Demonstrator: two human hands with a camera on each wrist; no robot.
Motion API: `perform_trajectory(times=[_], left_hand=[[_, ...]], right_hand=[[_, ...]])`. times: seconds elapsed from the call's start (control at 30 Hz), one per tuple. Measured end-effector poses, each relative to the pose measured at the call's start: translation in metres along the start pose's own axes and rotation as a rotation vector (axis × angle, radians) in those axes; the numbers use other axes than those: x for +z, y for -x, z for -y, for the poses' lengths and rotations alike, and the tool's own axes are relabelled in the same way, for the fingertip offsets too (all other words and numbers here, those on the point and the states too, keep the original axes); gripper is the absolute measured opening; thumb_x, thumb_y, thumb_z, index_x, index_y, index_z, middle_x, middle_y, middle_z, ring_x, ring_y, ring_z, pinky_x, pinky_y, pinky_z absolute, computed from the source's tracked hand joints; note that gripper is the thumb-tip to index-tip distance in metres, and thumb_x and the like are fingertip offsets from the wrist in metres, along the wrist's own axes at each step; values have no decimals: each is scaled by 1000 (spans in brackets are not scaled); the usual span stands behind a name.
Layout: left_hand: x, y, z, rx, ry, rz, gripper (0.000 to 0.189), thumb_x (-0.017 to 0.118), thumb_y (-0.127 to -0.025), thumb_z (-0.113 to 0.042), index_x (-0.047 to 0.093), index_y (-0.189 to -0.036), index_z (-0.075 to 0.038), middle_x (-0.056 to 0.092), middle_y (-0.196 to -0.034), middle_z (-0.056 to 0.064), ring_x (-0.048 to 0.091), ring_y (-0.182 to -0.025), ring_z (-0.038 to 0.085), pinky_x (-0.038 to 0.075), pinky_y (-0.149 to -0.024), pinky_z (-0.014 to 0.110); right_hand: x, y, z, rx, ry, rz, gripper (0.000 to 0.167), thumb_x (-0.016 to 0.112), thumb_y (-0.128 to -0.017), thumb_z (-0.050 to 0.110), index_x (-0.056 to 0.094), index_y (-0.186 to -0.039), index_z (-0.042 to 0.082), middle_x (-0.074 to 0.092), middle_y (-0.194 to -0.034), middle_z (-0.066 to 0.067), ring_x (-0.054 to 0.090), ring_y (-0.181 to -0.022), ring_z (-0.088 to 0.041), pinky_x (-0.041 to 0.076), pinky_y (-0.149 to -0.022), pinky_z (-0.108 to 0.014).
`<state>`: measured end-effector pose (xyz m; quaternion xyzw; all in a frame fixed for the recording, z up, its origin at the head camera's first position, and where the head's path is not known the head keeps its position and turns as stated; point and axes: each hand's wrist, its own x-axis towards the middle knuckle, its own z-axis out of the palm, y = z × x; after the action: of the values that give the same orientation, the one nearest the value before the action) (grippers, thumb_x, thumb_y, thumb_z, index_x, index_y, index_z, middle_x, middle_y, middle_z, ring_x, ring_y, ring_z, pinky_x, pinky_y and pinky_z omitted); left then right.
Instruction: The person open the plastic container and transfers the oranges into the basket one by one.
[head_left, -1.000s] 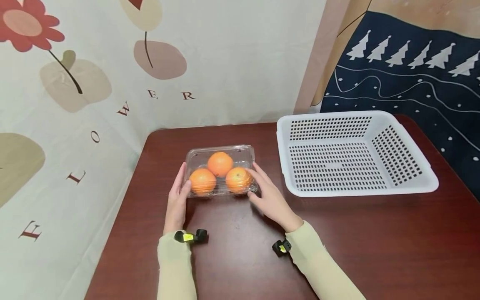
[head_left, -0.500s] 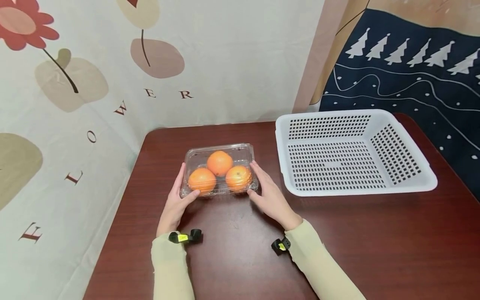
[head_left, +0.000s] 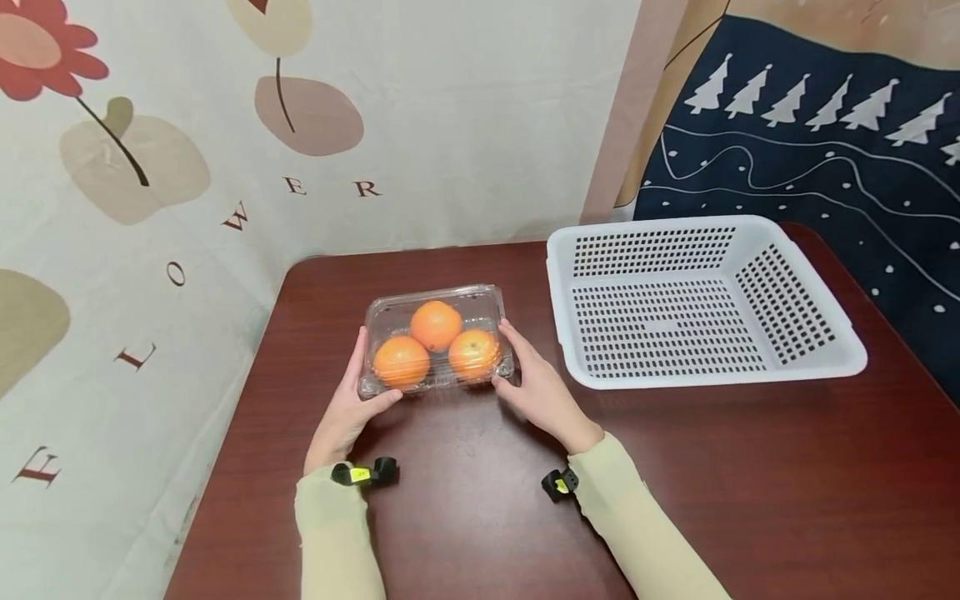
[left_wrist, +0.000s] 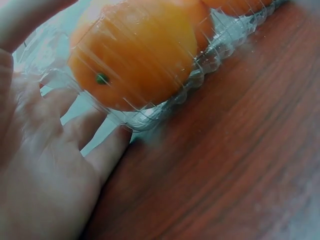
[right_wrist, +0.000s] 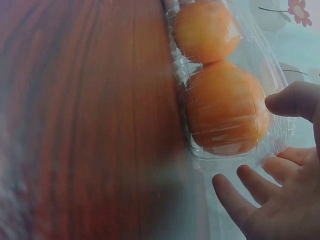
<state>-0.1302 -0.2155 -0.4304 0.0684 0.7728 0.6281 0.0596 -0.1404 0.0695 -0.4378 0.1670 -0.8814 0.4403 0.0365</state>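
Observation:
A clear plastic clamshell box (head_left: 477, 312) with three oranges (head_left: 436, 326) inside is in the middle-left of the head view. My left hand (head_left: 347, 414) grips its left end, thumb along the front corner and fingers down the side. At the right end, my right hand (head_left: 543, 397) holds the box with the thumb at the front corner and the other fingers along the side. In the left wrist view, an orange (left_wrist: 135, 55) with a green stem spot shows through the ridged plastic. The right wrist view shows the thumb (right_wrist: 290, 100) against the box wall.
A white perforated basket (head_left: 667, 379) stands to the right on the dark red wooden table (head_left: 465, 500). Behind the table hangs a pale cloth (head_left: 465, 117) with flower prints, and a navy cloth (head_left: 795, 167) with white trees is at the right.
My left thumb has shifted from the box's left side to its front corner. My right index finger has slid off the lid to the right edge. The box tilts slightly more.

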Motion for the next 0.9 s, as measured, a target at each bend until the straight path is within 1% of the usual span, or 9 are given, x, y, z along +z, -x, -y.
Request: perform_trajectory(times=[0.13,0.33,0.57,0.8,0.9], left_hand=[[0,0,1,11,-9,12,100,70,-75,-8,1,-143,-31,-2,-147,-16,-1,-133,4,3,-104,50],[0,2,2,22,4,30,99,68,-76,-4,0,-143,-31,-3,-148,-15,-2,-133,5,2,-104,50],[0,2,0,7,10,42,98,67,-77,-4,1,-143,-32,-2,-148,-15,-1,-133,8,2,-104,52],[-1,3,-3,-8,-34,26,96,67,-78,-11,0,-143,-32,-2,-147,-15,-2,-133,9,1,-103,53],[-2,3,-2,1,-23,28,95,67,-78,-12,0,-143,-33,-1,-147,-16,-1,-133,8,2,-103,53]], right_hand=[[1,-1,1,7,10,6,72,60,-79,23,24,-141,17,20,-145,12,25,-128,-7,31,-99,-36],[1,2,8,31,46,20,75,61,-80,29,21,-142,16,19,-146,9,24,-129,-9,31,-99,-38],[1,3,13,75,61,40,79,60,-80,29,15,-144,17,14,-148,7,26,-129,-12,37,-93,-41],[3,1,13,60,76,32,76,58,-81,29,16,-144,17,15,-147,8,24,-129,-11,35,-96,-39],[3,0,14,52,81,28,76,58,-82,30,16,-144,16,17,-147,6,24,-130,-12,33,-98,-39]])
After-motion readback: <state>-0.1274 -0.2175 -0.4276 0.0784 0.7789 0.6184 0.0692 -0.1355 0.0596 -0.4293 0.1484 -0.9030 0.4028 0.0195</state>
